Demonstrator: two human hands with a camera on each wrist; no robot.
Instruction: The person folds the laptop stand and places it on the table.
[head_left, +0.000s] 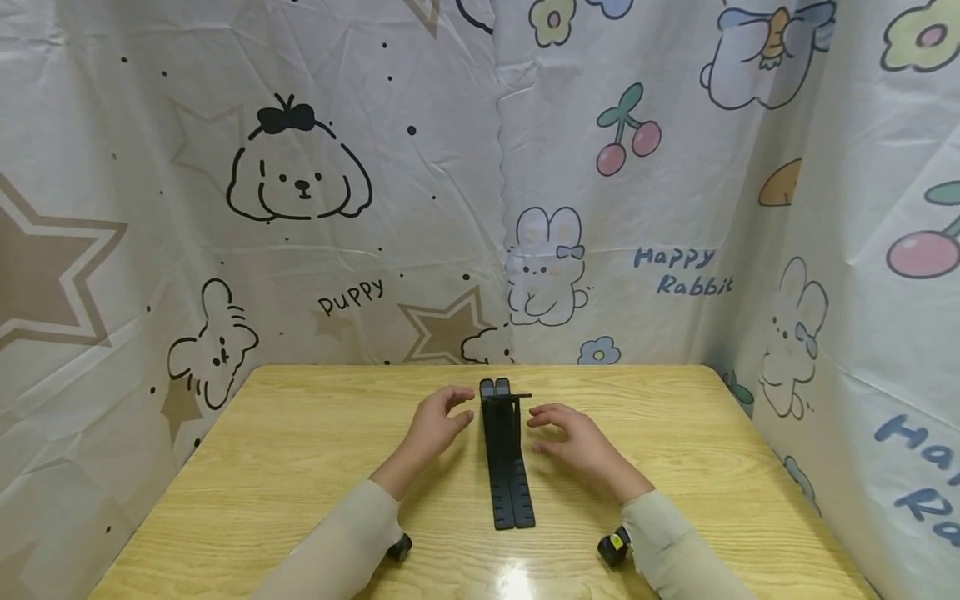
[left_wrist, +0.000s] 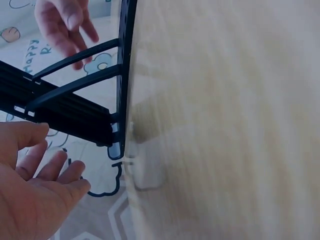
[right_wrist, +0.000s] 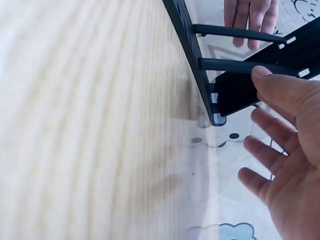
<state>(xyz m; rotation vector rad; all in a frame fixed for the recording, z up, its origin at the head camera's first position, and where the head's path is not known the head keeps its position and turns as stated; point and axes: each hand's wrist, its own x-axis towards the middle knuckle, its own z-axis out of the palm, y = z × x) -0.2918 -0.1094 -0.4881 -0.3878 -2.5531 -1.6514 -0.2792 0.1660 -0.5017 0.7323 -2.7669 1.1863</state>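
Observation:
A black folding stand (head_left: 501, 454) is set up on the table, its notched base toward the near side and its panel raised at an angle. In the left wrist view, two struts (left_wrist: 75, 85) link the base and the panel. My left hand (head_left: 441, 423) is just left of the stand, fingers relaxed and holding nothing. Opposite it, my right hand (head_left: 573, 442) hovers just right of the stand, fingers loosely spread. The right thumb (right_wrist: 280, 90) overlaps a strut in the right wrist view, while the head view shows a gap there.
The stand is on a light wooden table (head_left: 337, 467), near its far edge. A printed curtain (head_left: 435, 183) hangs behind the table and along its sides. Each wrist wears a small black camera, one at the left cuff (head_left: 401, 547) and another at the right (head_left: 615, 547).

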